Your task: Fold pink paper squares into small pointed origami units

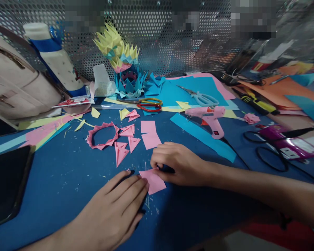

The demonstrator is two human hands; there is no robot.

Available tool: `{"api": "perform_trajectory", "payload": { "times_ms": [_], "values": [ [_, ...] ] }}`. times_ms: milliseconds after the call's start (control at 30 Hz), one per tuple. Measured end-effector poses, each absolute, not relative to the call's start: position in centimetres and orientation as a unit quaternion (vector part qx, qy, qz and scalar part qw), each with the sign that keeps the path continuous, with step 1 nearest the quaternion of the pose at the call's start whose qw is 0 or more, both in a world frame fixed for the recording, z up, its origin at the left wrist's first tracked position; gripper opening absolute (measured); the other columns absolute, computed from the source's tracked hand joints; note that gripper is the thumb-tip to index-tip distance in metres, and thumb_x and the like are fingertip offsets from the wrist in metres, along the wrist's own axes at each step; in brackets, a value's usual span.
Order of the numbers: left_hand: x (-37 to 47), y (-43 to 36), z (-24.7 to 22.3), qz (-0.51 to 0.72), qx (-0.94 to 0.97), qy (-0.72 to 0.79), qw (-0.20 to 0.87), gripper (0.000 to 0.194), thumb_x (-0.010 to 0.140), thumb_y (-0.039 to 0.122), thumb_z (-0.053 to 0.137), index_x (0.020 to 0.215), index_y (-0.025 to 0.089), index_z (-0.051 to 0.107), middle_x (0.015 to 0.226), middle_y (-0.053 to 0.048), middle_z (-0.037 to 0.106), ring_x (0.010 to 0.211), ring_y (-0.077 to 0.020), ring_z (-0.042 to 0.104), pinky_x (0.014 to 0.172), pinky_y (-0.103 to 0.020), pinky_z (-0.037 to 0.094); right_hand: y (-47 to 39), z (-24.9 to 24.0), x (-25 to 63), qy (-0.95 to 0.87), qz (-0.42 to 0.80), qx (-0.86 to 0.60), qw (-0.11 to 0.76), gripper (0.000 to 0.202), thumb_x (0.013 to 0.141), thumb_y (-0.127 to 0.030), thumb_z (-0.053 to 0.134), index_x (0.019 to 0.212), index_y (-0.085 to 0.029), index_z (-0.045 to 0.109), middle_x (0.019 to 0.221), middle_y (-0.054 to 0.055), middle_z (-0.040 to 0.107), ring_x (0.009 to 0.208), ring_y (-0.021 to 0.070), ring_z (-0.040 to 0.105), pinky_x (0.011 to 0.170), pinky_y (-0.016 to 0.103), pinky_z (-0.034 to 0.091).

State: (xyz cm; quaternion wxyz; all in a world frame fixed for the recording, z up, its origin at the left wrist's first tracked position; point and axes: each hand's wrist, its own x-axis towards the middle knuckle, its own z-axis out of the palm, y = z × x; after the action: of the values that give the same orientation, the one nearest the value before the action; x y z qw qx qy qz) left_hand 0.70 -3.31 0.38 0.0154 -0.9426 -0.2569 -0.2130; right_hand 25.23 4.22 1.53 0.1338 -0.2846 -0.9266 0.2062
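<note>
1. Square of pink paper (pixel 155 184), lying on the blue bench (pixel 94 195) between the left hand (pixel 122 204) and the right hand (pixel 179 164).
2. Left hand: palm down, fingers extended and slightly parted, tips resting on the left edge of the square; nothing enclosed in the palm.
3. Right hand: fingers curled inward, thumb and forefinger at the upper edge of the square. Cannot tell whether pinching the paper or merely touching it.
4. Beyond the right hand's knuckles: a pink paper strip (pixel 151 137), slit from its left side.
5. Left of the strip: folded pink triangles (pixel 121 151), just beside a pointed pink paper ring (pixel 102 143).
6. Farther back: scissors with yellow and red handles (pixel 149 107); light-blue-handled scissors (pixel 204 99) on a blue paper sheet (pixel 170 91); a spiky origami model (pixel 114 48) in yellow, pink and blue, before a perforated metal panel (pixel 159 45).
7. At right: a pink glue gun (pixel 210 115) by a blue paper strip (pixel 201 136).
8. At left: a black smartphone (pixel 9 184); farther back, a white-and-blue bottle (pixel 58 64) beside a pale bag (pixel 15 80).
</note>
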Motion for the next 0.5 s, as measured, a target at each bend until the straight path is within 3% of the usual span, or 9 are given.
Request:
{"api": "perform_trajectory", "payload": {
  "times_ms": [500],
  "values": [
    [0.17,-2.78,0.4,-0.189,-0.943,-0.274,0.015,0.036,0.102,0.04,0.052,0.127,0.018,0.066,0.126,-0.006,0.068,0.116,-0.0232,0.059,0.123,-0.043,0.013,4.09,1.41,25.05,-0.917,0.217,-0.304,0.136,0.009,0.084,-0.017,0.064,0.081,-0.019,0.056,0.079,-0.002,0.062,0.074,0.0125,0.052,0.07,0.026,0.032]
  ]
}}
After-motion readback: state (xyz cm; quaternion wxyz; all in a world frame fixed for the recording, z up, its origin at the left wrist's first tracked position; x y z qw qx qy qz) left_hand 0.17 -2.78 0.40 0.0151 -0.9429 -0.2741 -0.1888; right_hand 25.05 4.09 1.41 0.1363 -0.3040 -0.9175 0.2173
